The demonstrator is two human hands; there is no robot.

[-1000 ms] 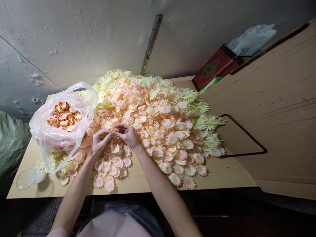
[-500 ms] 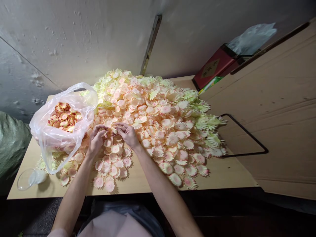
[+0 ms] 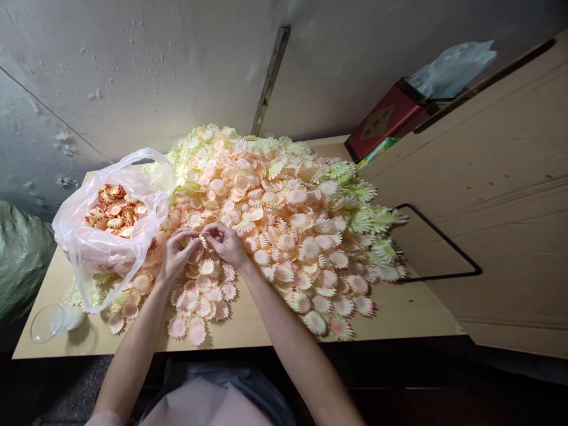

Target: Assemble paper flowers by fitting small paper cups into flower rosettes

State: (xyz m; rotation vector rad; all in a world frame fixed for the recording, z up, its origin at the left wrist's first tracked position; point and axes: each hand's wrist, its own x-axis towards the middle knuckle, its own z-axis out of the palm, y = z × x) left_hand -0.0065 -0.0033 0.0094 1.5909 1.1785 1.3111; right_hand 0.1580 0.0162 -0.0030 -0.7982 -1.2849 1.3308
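Our right hand [image 3: 225, 242] pinches a petalled disc [image 3: 203, 241], likely for control; our left hand [image 3: 177, 249] sits close, grip unclear.

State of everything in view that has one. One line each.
Right hand: pinching a flower
Left hand: fingers curled by that flower, grip unclear
Bag: open, redder flowers inside
Pile: loose, spread wide
Cup: whitish inside, upright or tipped unclear
Red box: clear plastic at top
Sack: bulging, mouth unseen
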